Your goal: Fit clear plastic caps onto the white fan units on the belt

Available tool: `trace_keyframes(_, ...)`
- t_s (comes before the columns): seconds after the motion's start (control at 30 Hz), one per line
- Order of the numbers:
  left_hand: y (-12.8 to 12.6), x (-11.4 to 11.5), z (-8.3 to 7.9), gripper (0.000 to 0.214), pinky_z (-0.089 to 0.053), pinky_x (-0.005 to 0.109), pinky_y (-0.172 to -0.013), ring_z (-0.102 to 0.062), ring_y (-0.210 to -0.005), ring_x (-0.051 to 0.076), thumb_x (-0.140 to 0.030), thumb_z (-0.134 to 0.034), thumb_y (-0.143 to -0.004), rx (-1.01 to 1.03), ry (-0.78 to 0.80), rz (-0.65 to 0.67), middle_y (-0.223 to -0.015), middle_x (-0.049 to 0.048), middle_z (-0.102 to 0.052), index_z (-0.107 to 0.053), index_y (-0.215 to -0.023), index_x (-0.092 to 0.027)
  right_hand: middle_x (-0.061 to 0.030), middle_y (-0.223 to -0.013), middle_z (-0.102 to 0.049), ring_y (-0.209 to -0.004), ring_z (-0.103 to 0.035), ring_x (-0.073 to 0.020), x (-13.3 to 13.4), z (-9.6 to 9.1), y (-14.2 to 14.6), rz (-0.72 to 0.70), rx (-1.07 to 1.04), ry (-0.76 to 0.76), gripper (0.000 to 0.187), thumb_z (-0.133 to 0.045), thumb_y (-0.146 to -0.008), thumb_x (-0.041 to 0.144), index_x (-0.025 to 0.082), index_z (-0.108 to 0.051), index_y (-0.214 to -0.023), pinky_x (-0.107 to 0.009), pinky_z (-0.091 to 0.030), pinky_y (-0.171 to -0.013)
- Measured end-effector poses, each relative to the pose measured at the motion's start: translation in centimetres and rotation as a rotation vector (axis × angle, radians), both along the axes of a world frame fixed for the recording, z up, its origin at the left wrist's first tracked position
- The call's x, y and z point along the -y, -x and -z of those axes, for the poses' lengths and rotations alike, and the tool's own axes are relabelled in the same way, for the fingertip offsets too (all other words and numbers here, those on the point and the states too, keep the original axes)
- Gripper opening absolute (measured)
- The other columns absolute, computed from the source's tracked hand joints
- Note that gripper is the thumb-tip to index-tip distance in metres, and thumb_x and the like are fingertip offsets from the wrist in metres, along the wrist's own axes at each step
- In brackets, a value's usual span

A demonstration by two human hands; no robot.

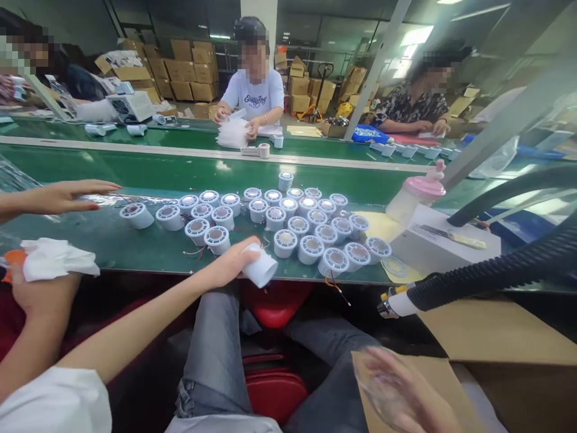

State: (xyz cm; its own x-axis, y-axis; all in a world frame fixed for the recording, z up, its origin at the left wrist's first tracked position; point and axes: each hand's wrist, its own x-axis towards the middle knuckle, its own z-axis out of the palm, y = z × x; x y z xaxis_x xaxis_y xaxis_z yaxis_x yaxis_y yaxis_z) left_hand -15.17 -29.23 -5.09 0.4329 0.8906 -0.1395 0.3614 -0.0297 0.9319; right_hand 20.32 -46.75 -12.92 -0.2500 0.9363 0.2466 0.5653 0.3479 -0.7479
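My left hand (232,263) reaches out to the near edge of the green belt (148,174) and is closed round a white cylindrical housing (262,269). Just beyond it stand several matching white round housings (288,219) with slotted tops, clustered on the belt, some with thin wires trailing. My right hand (406,394) is low at the bottom right, smeared by motion, over a cardboard flap (442,373). Something clear, like a plastic bag (376,385), seems to lie in it; its fingers are not distinct.
A neighbour's hand (67,195) lies flat on the belt at the left, and another (40,291) holds a white cloth (56,258). A black ribbed hose (496,273), a white box (446,243) and a pink-capped bottle (417,195) sit at the right. People work across the line.
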Motion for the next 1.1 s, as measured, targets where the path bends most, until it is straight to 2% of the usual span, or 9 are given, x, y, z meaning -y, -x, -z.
trace_keyframes(0.13, -2.0, 3.6, 2.6, 0.035, -0.035, 0.021, -0.043, -0.047, -0.055, 0.012, -0.045, -0.041, -0.074, 0.341, 0.572, 0.218, -0.074, 0.0023, -0.051, -0.051, -0.089, -0.016, -0.0133, -0.125, -0.055, -0.107, -0.059, -0.0291, -2.6, -3.8, 8.7, -0.04, 0.336, -0.338, 0.051, -0.058, -0.082, 0.024, 0.028, -0.051, -0.132, -0.04, -0.057, -0.082)
trace_keyframes(0.23, -3.4, 4.9, 3.0, 0.03, -0.029, 0.018, -0.038, -0.046, -0.054, 0.01, -0.041, -0.051, -0.073, 0.275, 0.728, 0.459, -0.078, 0.0025, -0.053, -0.057, -0.089, -0.016, -0.0135, -0.122, -0.055, -0.102, -0.056, -0.031, -4.2, -5.1, 11.4, 0.001, 0.531, -0.397, 0.049, -0.057, -0.08, 0.019, 0.028, -0.056, -0.127, -0.046, -0.054, -0.078)
trace_keyframes(0.3, -4.0, 5.2, 2.5, 0.03, -0.028, 0.019, -0.038, -0.043, -0.05, 0.009, -0.044, -0.05, -0.08, 0.069, 0.604, 0.561, -0.073, 0.0005, -0.052, -0.059, -0.089, -0.017, -0.0137, -0.123, -0.055, -0.099, -0.054, -0.0316, -4.8, -5.2, 11.7, -0.014, 0.616, -0.358, 0.05, -0.057, -0.077, 0.015, 0.027, -0.058, -0.125, -0.046, -0.054, -0.075)
trace_keyframes(0.37, -4.3, 5.4, 1.7, 0.029, -0.037, 0.021, -0.049, -0.048, -0.057, 0.011, -0.044, -0.048, -0.085, -0.104, 0.346, 0.612, -0.074, 0.0, -0.056, -0.06, -0.087, -0.018, -0.0138, -0.124, -0.055, -0.1, -0.053, -0.0319, -5.0, -5.0, 11.5, -0.039, 0.64, -0.28, 0.044, -0.057, -0.074, 0.01, 0.023, -0.064, -0.116, -0.045, -0.054, -0.075)
trace_keyframes(0.5, -4.4, 6.4, 0.9, 0.017, -0.042, 0.027, -0.076, -0.056, -0.084, 0.017, -0.032, -0.052, -0.084, -0.244, -0.04, 0.535, -0.093, 0.0007, -0.062, -0.06, -0.092, -0.021, -0.0096, -0.125, -0.054, -0.106, -0.053, -0.0284, -4.5, -4.6, 11.0, -0.084, 0.449, -0.047, 0.025, -0.063, -0.069, 0.003, 0.021, -0.066, -0.086, -0.04, -0.054, -0.08)
trace_keyframes(0.63, -4.6, 8.1, 1.7, 0.023, -0.042, 0.028, -0.079, -0.056, -0.089, 0.018, -0.031, -0.06, -0.08, -0.2, -0.091, 0.328, -0.099, 0.0014, -0.059, -0.056, -0.101, -0.022, -0.0066, -0.118, -0.055, -0.107, -0.057, -0.0224, -3.7, -4.9, 10.7, -0.07, 0.109, 0.221, 0.016, -0.075, -0.07, 0.017, 0.02, -0.059, -0.073, -0.033, -0.052, -0.084)
trace_keyframes(0.77, -4.8, 9.0, 3.5, 0.057, -0.044, 0.031, -0.085, -0.055, -0.095, 0.02, -0.043, -0.077, -0.066, -0.048, -0.118, 0.22, -0.105, 0.0035, -0.056, -0.055, -0.114, -0.025, -0.007, -0.11, -0.058, -0.101, -0.059, -0.0193, -3.4, -5.5, 10.7, 0.024, -0.046, 0.246, 0.016, -0.056, -0.087, 0.028, 0.02, -0.061, -0.074, -0.03, -0.048, -0.085)
trace_keyframes(0.97, -4.7, 8.7, 6.4, 0.067, -0.047, 0.037, -0.088, -0.055, -0.097, 0.022, -0.045, -0.084, -0.052, 0.088, -0.211, 0.25, -0.104, 0.0059, -0.053, -0.061, -0.113, -0.025, -0.007, -0.093, -0.061, -0.08, -0.061, -0.0161, -3.5, -5.2, 10.7, 0.127, -0.225, 0.319, 0.028, -0.055, -0.085, 0.028, 0.018, -0.06, -0.059, -0.024, -0.049, -0.061)
trace_keyframes(1.1, -4.9, 8.9, 6.4, 0.07, -0.048, 0.04, -0.092, -0.054, -0.111, 0.026, -0.04, -0.08, -0.063, 0.13, -0.082, 0.358, -0.12, 0.009, -0.056, -0.054, -0.127, -0.029, -0.0066, -0.088, -0.065, -0.088, -0.063, -0.0206, -3.9, -4.7, 10.0, 0.209, -0.42, 0.408, 0.03, -0.066, -0.077, 0.03, 0.018, -0.059, -0.051, -0.029, -0.053, -0.069)
